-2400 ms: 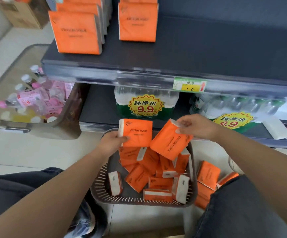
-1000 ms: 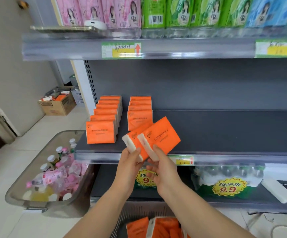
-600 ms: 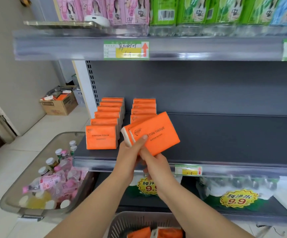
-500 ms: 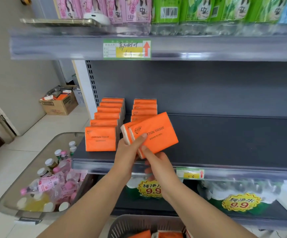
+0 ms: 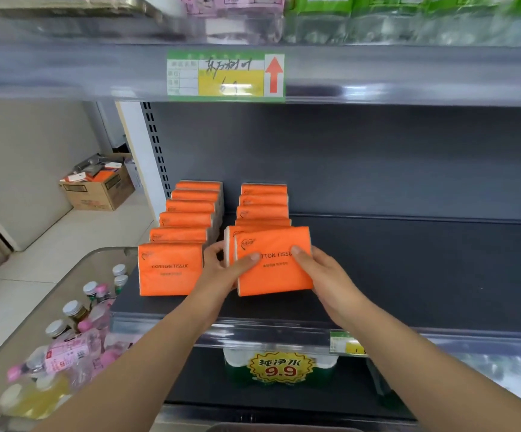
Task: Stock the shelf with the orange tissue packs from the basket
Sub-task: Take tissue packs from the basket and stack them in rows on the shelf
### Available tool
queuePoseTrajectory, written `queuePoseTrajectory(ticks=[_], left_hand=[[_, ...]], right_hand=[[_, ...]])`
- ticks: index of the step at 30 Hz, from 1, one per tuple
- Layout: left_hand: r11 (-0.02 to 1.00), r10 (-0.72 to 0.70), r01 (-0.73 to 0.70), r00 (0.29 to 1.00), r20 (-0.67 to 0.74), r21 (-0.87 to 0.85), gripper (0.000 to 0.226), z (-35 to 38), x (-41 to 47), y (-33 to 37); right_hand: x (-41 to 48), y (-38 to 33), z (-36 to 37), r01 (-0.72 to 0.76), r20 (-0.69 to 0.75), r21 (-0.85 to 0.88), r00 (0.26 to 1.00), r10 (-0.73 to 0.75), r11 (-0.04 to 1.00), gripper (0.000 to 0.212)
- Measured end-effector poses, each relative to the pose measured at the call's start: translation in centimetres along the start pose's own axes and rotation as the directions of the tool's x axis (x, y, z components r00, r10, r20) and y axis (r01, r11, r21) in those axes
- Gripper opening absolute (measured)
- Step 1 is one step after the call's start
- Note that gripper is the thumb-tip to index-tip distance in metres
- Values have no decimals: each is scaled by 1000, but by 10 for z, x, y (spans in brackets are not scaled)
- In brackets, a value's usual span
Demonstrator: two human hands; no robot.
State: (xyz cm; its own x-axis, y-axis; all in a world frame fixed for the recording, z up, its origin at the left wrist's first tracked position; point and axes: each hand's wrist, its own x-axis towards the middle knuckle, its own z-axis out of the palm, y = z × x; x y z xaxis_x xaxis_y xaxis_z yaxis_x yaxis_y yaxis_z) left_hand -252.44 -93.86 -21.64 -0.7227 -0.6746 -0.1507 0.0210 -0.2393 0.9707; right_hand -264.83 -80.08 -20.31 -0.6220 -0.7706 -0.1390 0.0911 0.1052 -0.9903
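Two orange tissue packs (image 5: 273, 269) stand upright, one behind the other, on the dark shelf (image 5: 409, 275) at the front of the right-hand row. My left hand (image 5: 221, 269) grips their left side, thumb across the front pack. My right hand (image 5: 318, 272) grips the right side, thumb on the front face. Behind them several more orange packs form the right row (image 5: 264, 201). A second, left row (image 5: 187, 226) ends in a front pack (image 5: 170, 268) level with the held ones. Only the basket's rim (image 5: 284, 427) shows at the bottom edge.
The shelf to the right of the two rows is bare. An upper shelf edge with a price tag (image 5: 225, 76) hangs overhead. Below, bottled water with a 9.9 sticker (image 5: 279, 367). A clear bin of bottles (image 5: 62, 338) stands at left, a cardboard box (image 5: 100, 185) farther back.
Both hands carried the two packs up from the basket, squared them together, then moved them forward and down onto the shelf at the front of the right row. The camera has moved closer.
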Motion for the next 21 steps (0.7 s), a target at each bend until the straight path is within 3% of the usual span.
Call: queuePoseTrajectory(ticks=[7,11,17,21], left_hand=[[970,47,-42,999,-12,240,73,-8,21,-15],[976,85,-90,996,32,201,26,-5,19,-19],[973,115,-113,993,1,199,31,-6,16,-23],[961,103,-103,995,13,256,49,-10,16,-24]], right_hand=[[18,15,5,40,-72,-59,996,-44,997,35],[20,23,11,71,-94,-97,992,-80,993,30],[21,35,18,87,-81,-126,992,-98,988,44],[22,39,17,88,-29,-152,995,-93,985,51]])
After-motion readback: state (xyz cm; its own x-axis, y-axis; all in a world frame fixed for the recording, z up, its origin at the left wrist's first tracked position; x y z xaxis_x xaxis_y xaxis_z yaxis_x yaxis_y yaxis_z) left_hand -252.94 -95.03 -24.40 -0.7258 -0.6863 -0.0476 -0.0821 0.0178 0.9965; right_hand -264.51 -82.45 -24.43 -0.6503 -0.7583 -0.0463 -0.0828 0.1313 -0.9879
